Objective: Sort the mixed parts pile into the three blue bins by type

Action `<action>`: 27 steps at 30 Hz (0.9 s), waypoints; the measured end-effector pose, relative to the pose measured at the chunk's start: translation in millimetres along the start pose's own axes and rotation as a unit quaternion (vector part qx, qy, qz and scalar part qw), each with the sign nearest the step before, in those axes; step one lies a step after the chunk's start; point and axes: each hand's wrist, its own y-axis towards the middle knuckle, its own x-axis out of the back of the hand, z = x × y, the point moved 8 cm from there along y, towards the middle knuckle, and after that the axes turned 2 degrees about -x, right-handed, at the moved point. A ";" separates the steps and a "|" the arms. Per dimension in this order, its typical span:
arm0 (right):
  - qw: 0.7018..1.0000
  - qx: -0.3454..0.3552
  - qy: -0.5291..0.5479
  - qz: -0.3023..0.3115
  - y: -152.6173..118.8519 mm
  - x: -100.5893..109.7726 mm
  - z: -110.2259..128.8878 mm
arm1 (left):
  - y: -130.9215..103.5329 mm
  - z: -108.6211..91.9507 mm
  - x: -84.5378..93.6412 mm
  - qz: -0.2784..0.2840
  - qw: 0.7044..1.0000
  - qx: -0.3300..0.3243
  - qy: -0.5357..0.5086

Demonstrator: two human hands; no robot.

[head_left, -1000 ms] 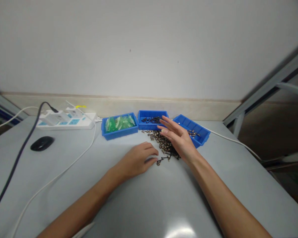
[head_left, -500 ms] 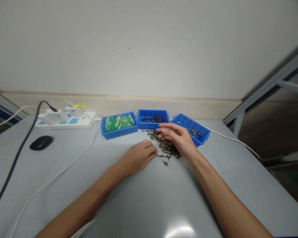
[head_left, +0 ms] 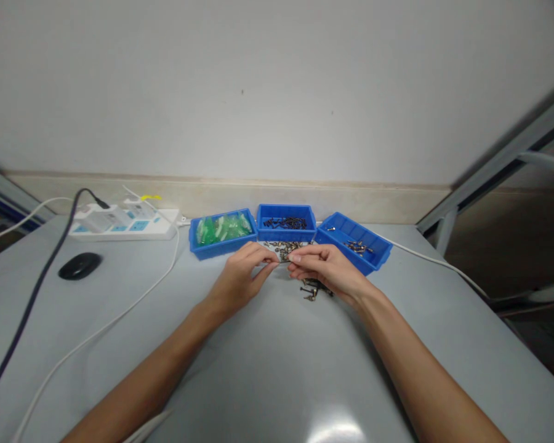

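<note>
My left hand (head_left: 247,274) pinches one end of a thin dark screw-like piece in front of the middle blue bin (head_left: 286,235). Close to its right, my right hand (head_left: 327,269) has its fingertips together at the other end of that piece; what exactly they grip is too small to tell. Beneath and behind my right hand lies a pile of small brassy and black metal parts (head_left: 314,289), partly hidden by it. Dark screws lie in the middle bin. The right blue bin (head_left: 373,261) holds a few metal parts.
The left blue bin (head_left: 221,248) holds green and clear plastic bags. Further left are a white power strip (head_left: 161,231) with plugs, a black mouse (head_left: 80,266) and cables. A wall stands behind the grey table (head_left: 258,381).
My left hand has lifted and moved up with the thin dark piece. My right hand has lowered, its fingers closing beside the left fingertips.
</note>
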 end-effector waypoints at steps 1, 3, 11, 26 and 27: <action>1.000 -0.004 0.014 -0.006 0.1 0.5 -0.9 | 0.0 0.2 -0.1 -0.001 1.000 0.001 0.000; 1.000 -0.012 0.027 -0.010 0.1 0.5 -1.9 | -0.1 0.4 -0.4 0.000 1.000 0.000 -0.001; 0.995 0.074 0.005 -0.061 0.7 7.1 11.0 | -0.3 -6.1 -0.7 -0.003 1.000 -0.015 0.024; 0.970 0.196 -0.103 -0.102 -4.1 8.2 32.1 | -14.2 -24.5 -56.4 0.197 0.973 -0.091 0.082; 0.970 0.192 -0.107 -0.108 -3.9 9.2 31.4 | -13.4 -23.6 -54.6 0.195 0.974 -0.086 0.078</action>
